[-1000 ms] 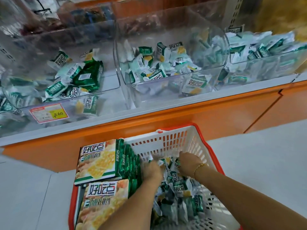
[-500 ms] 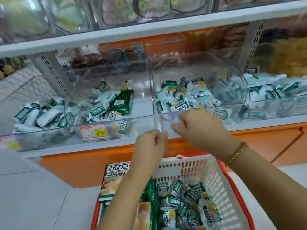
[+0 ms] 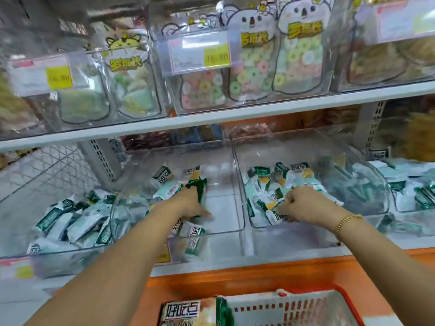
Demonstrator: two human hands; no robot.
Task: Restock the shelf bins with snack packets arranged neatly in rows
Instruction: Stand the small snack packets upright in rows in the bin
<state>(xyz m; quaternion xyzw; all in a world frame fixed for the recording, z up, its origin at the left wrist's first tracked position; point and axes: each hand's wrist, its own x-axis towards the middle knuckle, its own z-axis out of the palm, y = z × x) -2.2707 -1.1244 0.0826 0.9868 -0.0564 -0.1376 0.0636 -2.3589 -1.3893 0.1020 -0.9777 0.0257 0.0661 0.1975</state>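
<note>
Two clear shelf bins sit side by side on the lower shelf. In the middle bin [image 3: 221, 208] my left hand [image 3: 188, 204] reaches down among a few green-and-white snack packets and grips a dark green packet [image 3: 200, 189]. The right bin [image 3: 367, 184] holds a loose pile of the same packets [image 3: 277, 175]. My right hand [image 3: 303, 205] is inside it, fingers curled on a packet [image 3: 273, 208] at the front of the pile. Which other packets the hands cover is hidden.
A white and red basket [image 3: 296, 309] stands below the shelf's orange base, with a biscuit box [image 3: 188, 314] in it. More packet-filled bins lie far left [image 3: 70, 222] and far right [image 3: 412, 184]. The upper shelf [image 3: 235, 114] carries bins of ring candy with price tags.
Both hands rose out of the basket carrying packets, passed over the shelf edge and now reach into the two bins. The view tilted up from the basket to the shelves.
</note>
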